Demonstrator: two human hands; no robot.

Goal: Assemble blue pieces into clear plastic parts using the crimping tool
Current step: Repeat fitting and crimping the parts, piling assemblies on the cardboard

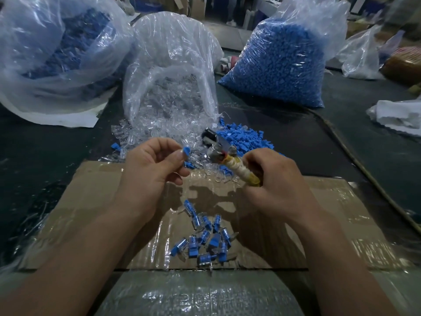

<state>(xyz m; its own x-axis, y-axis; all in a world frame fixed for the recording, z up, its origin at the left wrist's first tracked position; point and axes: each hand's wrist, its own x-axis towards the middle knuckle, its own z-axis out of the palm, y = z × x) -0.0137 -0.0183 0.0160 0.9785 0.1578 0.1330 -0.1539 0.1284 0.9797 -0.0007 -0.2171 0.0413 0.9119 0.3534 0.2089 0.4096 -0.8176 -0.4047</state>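
Observation:
My left hand (150, 165) pinches a blue piece (186, 150) at its fingertips, seated in a clear plastic part that is hard to make out. My right hand (275, 179) grips the yellow, tape-wrapped handle of the crimping tool (237, 166), whose metal head (215, 153) points up-left, close to the blue piece. Loose clear parts (159, 135) spill from an open bag, with a heap of loose blue pieces (246, 137) beside them. Several assembled blue-and-clear pieces (205, 238) lie on the taped cardboard (341, 236) below my hands.
A clear bag of clear parts (170, 71) stands at centre back. Two big bags of blue pieces stand at back left (57, 53) and back right (280, 60). A cable (355, 153) runs along the dark table on the right. White cloth (401, 115) lies at far right.

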